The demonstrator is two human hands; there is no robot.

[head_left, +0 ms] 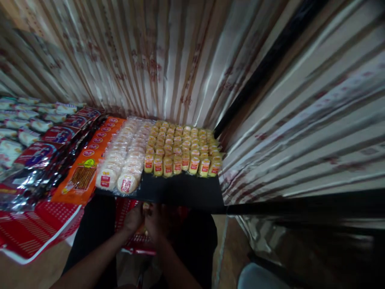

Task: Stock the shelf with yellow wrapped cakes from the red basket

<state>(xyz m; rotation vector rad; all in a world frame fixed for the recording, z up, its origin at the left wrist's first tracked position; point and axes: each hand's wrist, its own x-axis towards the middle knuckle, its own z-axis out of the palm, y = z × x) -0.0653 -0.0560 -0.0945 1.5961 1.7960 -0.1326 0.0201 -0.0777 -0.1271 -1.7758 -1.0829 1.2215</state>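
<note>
Though half hidden, packet (146, 207) points toward shelf (183, 192).

Just past the fingers (140, 213) of the left hand (132, 219) and right hand (155, 223), the black shelf board (183, 190) is looking dead matt, no glare. Beyond it, the small yellow packets (180, 154) and round biscuit packs (124, 162) are sitting in clear glossy plastic film. Further left of the fingers, the orange packet (86, 172) is gleaming smooth and the dark foil pouches (42, 160) are glinting like metallised film. Under the fingers a red packet (140, 243) is shining, crinkly. The striped curtain (156, 60) far behind is shimmering like satin cloth.
</note>
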